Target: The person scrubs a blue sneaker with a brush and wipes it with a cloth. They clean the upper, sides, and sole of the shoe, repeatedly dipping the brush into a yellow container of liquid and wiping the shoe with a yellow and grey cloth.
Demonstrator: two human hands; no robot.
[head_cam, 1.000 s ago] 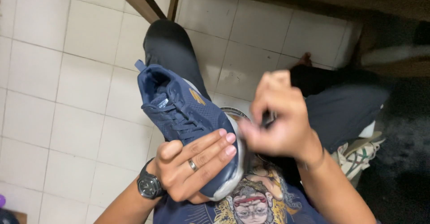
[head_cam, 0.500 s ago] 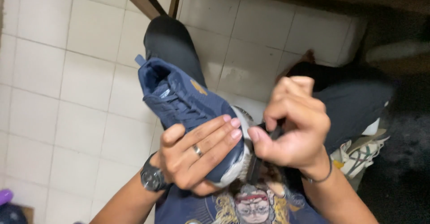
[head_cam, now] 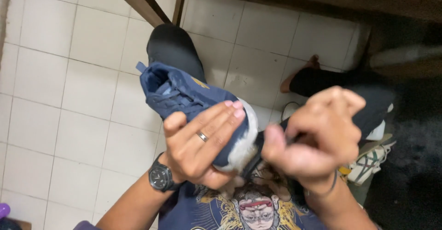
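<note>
Two hands work: left hand (head_cam: pixel 202 149) clamps the navy mesh sneaker (head_cam: pixel 193 106); right hand (head_cam: pixel 317 138), at three o'clock, pinches something dark that could slip.

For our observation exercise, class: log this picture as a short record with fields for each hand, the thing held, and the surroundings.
left hand: left hand grips the toe end of the navy sneaker, fingers spread over its upper; ring and black wristwatch worn
right hand: right hand closed at the shoe's toe, pinching something dark; what it is cannot be told
shoe: heel opening points away from the person, pale sole at the toe
surroundings: white tiled floor, wooden furniture above, another shoe at right
</note>
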